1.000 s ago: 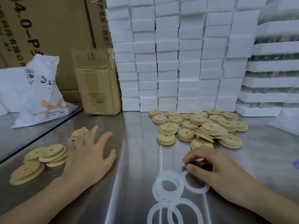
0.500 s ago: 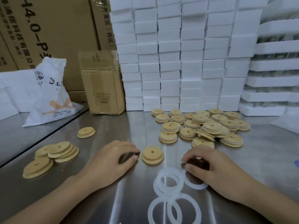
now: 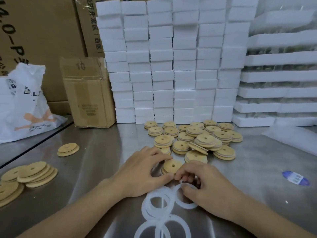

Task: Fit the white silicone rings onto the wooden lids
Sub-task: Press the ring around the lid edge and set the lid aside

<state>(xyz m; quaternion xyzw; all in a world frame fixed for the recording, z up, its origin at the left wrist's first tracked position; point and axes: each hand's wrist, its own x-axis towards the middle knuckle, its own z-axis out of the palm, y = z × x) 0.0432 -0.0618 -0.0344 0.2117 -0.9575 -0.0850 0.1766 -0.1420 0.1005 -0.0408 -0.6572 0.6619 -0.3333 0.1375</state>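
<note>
**Lid and ring meet at the centre of the table**

Here we are at the steel table (image 3: 257,160), hands close together right in the middle. The left hand (image 3: 144,170) grips a wooden lid (image 3: 172,166): fingers curl over its far edge and the thumb is tucked against the near edge. The lid lies flat, its centre hole facing up.

At 5 o'clock from that lid, the right hand (image 3: 205,182) pinches a white silicone ring (image 3: 186,205). Its fingers are curled over the ring's far arc, and the near arc rests on the steel. Ring and lid sit just beside each other, and the fingertips hide whether they touch.

At 6 o'clock, nearest the person, lie the loose rings (image 3: 145,206), overlapping one another, with more running off the bottom edge.

At 12 o'clock, just past the hands, sits a heap of lids (image 3: 197,140), several showing a pale band round the rim. Over at 9 o'clock there's a fanned stack of bare lids (image 3: 32,172), and a single lid (image 3: 68,149) lies apart at 10 o'clock.

A wall of white foam blocks (image 3: 171,66) rises behind the heap. A cardboard box (image 3: 87,93) stands at 11 o'clock, with a white plastic bag (image 3: 22,103) slumped to its left. At 3 o'clock there's a blue sticker (image 3: 295,180) on the steel.
</note>
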